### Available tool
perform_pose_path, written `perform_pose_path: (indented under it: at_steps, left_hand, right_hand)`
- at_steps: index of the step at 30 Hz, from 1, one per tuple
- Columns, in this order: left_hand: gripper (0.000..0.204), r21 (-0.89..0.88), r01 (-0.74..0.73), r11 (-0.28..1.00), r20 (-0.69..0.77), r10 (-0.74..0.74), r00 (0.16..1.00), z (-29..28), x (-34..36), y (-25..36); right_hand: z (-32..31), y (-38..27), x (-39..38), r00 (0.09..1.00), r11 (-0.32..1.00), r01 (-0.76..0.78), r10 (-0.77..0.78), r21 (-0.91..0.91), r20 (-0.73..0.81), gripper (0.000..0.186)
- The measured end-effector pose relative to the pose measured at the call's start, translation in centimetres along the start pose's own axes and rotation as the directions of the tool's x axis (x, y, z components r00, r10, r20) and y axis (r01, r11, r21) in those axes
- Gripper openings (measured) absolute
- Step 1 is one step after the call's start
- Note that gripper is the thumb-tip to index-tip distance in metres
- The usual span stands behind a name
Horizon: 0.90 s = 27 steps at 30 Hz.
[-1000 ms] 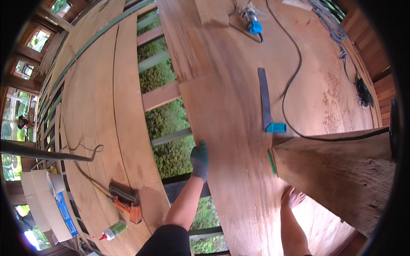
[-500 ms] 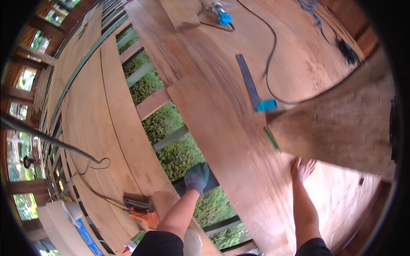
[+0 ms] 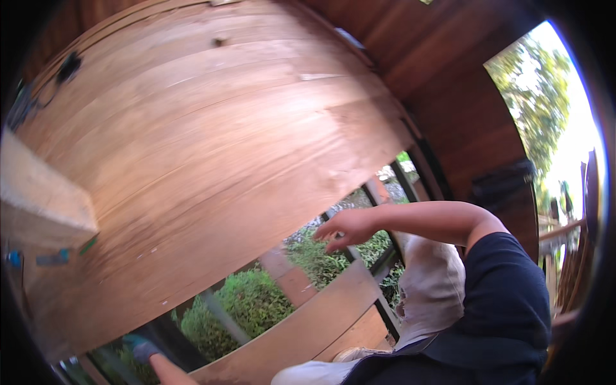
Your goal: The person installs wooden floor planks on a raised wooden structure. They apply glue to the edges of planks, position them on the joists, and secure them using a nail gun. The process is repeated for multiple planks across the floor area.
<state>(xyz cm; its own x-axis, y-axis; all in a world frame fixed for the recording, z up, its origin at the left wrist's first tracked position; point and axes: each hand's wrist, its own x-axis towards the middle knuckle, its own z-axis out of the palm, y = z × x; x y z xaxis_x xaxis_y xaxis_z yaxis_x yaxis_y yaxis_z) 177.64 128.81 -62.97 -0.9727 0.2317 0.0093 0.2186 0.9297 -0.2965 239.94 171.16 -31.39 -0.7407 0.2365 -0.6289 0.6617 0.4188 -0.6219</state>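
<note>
My right hand [image 3: 348, 228], bare, hangs over the gap in the floor just off the edge of the wide floorboards [image 3: 237, 135]. Its fingers are loosely curved and apart, with nothing between them. My left hand [image 3: 140, 348], in a grey-green glove, is low at the left by the same board edge, over a dark joist. It is blurred and its fingers do not show clearly. A loose-edged board [image 3: 308, 324] lies on the near side of the gap, in front of my legs.
Green plants [image 3: 240, 305] show below the joists in the gap. At the left stands a thick wooden post [image 3: 45, 192], with a small green strip [image 3: 88, 245] and the square's blue handle [image 3: 54, 258] by its foot. Cables [image 3: 64, 69] lie far left. A dark plank wall [image 3: 449, 109] rises at right.
The view has swung to the right, so the post now stands at the left. My right hand has lifted off the boards and moved over the gap. My left hand stays low by the board edge.
</note>
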Motion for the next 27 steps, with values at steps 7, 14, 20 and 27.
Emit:
perform_pose_path:
  at_steps: [7,14,20,27]
  left_hand:
    - [0.044,-0.098,-0.022,0.995,-0.281,-0.006,0.96,0.0,-9.3,3.3]
    - [0.032,-0.714,0.512,0.477,0.697,0.418,0.583,-10.5,-28.6,23.2]
    - [0.051,-0.577,0.731,0.365,0.8,0.433,0.415,-20.8,-40.8,33.8]
    - [0.056,-0.391,0.861,-0.326,0.656,0.558,0.509,-23.1,-52.5,44.6]
  right_hand:
    - [7.1,23.5,-34.3,0.091,0.463,-0.632,0.841,0.621,-0.534,0.026]
    - [8.8,42.5,-27.2,0.003,0.506,-0.471,0.82,0.722,-0.573,0.033]
    - [-3.1,61.0,-20.0,-0.124,0.453,-0.26,0.86,0.853,-0.494,0.047]
    - [-7.6,74.0,-13.5,0.186,0.065,0.566,0.961,0.822,-0.205,0.052]
